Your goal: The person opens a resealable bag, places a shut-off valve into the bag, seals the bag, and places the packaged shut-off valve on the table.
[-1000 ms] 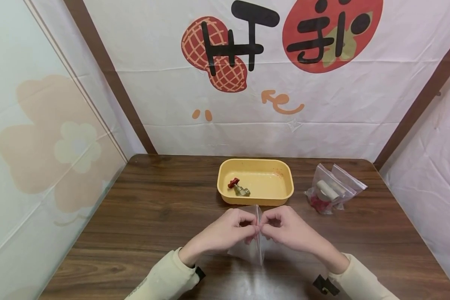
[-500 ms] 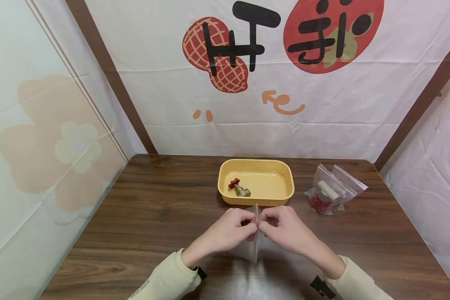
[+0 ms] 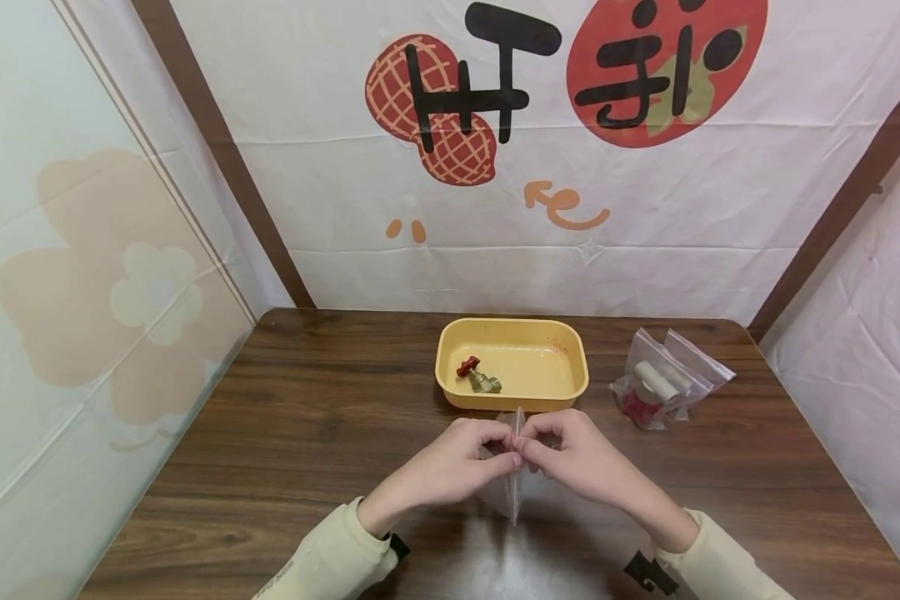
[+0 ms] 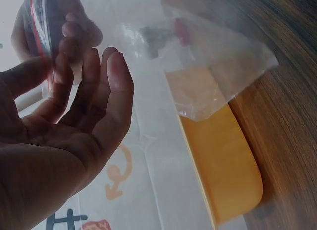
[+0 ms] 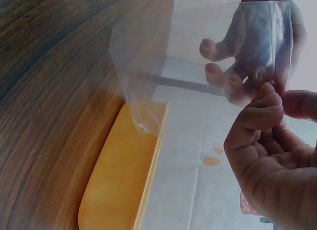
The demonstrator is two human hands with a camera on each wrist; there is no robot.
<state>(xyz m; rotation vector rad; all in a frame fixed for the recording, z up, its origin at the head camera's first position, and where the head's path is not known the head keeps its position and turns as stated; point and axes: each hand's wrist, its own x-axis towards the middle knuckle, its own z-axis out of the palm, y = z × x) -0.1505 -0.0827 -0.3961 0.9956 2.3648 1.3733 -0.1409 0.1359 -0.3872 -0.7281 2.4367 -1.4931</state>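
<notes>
A clear zip bag (image 3: 512, 500) with a red line along its mouth hangs between my two hands over the table. My left hand (image 3: 453, 462) pinches the bag's zip edge between thumb and index finger; its other fingers are loosely bent in the left wrist view. Right beside it, my right hand (image 3: 581, 458) pinches the same edge, thumb against a bent index finger. The two thumb tips meet at the zip. In the right wrist view the bag's clear body (image 5: 141, 56) spreads out, with the tray seen through its corner.
Just beyond the hands stands a yellow tray (image 3: 513, 402) holding a brass valve (image 3: 483, 382) with a red handwheel. To its right, filled zip bags (image 3: 660, 383) with white and red things stand on the wooden table (image 3: 307, 433). A printed cloth (image 3: 450, 275) hangs behind.
Both hands stay on the zip edge. The left thumb has shifted right and the right thumb slightly away from me. The bag's lower part has swung a little.
</notes>
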